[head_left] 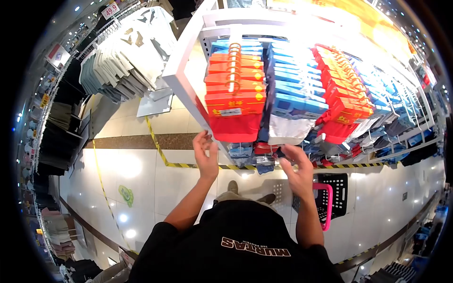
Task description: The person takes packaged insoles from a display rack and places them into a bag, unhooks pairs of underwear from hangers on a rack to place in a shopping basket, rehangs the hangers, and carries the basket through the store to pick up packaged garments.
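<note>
My left hand (pixel 206 154) is raised just below the left end of the display rack (pixel 184 70), fingers apart and slightly curled, holding nothing. Close above it hang red packs (pixel 234 101) with red cloth at the bottom. My right hand (pixel 296 169) is up too, its fingers apart and empty, below the blue packs (pixel 298 104) with white cloth (pixel 289 130). Neither hand visibly grips a pack. More red packs (pixel 348 109) hang further right.
A black basket (pixel 339 195) with a pink handle (pixel 329 212) stands on the floor by my right forearm. Yellow-black tape (pixel 158 146) edges the rack's base. Light shirts (pixel 113 66) hang at the upper left, dark clothes (pixel 59 141) along the left side.
</note>
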The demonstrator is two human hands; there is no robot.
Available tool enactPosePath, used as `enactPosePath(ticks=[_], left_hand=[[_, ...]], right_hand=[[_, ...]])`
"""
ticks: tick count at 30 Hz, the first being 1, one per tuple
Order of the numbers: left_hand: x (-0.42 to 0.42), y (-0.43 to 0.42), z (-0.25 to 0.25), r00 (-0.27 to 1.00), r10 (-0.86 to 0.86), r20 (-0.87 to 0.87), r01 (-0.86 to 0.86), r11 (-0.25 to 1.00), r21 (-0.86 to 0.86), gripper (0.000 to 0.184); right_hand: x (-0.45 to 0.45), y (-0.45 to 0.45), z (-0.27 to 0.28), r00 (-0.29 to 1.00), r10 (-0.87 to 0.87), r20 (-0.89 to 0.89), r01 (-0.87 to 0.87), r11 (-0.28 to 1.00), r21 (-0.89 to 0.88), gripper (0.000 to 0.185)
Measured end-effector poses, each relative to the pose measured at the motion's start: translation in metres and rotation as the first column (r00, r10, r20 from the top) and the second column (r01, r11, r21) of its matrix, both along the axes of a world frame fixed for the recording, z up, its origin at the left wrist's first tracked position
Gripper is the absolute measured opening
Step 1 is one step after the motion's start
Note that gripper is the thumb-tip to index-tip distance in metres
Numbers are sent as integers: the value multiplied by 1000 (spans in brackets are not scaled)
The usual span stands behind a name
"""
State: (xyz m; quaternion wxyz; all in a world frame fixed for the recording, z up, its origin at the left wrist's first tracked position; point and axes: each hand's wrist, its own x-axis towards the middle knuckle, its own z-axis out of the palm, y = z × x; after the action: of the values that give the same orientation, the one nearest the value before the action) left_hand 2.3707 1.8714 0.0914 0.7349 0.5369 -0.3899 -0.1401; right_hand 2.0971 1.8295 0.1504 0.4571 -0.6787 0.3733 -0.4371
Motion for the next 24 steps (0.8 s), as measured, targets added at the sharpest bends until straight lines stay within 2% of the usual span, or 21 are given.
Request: enactPosePath(ticks=[1, 2, 4, 5, 8, 10, 12, 13, 16, 17, 20, 21, 24], left_hand=[[-1, -4, 5, 999, 23, 29, -22, 999, -35, 40], [0, -5, 3, 999, -33, 2, 33, 999, -6, 42], [2, -11, 8, 988, -147, -51, 149, 988, 39, 46], [0, -9, 14, 983, -156, -98, 168, 977, 129, 36], [12, -2, 11, 932, -342, -119, 361, 895, 262, 24], [18, 10, 27, 912, -409, -22, 402, 882, 248, 20], [25, 17, 35, 887, -459, 54, 441, 876, 194, 20], [31, 18, 34, 863, -497, 92, 476, 860, 185, 18], [39, 22, 40, 795, -601, -81, 604, 776, 181, 17], [39, 19, 40, 756, -628, -185, 652, 748, 125, 21], [43, 21, 44, 605, -648, -463, 748, 662, 49, 23], [42, 22, 42, 612, -655, -443, 746, 664, 50, 26], [38, 28, 37, 685, -681, -258, 723, 679, 127, 26]], right_hand=[[21, -3, 13, 999, 37, 27, -37, 999, 2, 48], [41, -7, 24, 996, 72, 53, -72, 997, -1, 56], [79, -16, 42, 998, 5, 64, 3, 993, -119, 66], [92, -20, 46, 997, -26, 74, 39, 983, -180, 72], [118, -28, 43, 989, -56, 135, 80, 980, -183, 83], [128, -28, 41, 950, -100, 297, 136, 985, -102, 76], [127, -32, 43, 915, -34, 403, 18, 999, 43, 72], [127, -30, 50, 879, -26, 476, -30, 994, 109, 56], [120, -34, 51, 899, 47, 435, -152, 966, 209, 40], [120, -33, 52, 894, 69, 443, -156, 974, 164, 32], [110, -26, 59, 883, 29, 469, -119, 979, 164, 36], [103, -24, 59, 906, 6, 423, -66, 990, 128, 39], [101, -15, 55, 800, 145, 583, -177, 984, -2, 42]])
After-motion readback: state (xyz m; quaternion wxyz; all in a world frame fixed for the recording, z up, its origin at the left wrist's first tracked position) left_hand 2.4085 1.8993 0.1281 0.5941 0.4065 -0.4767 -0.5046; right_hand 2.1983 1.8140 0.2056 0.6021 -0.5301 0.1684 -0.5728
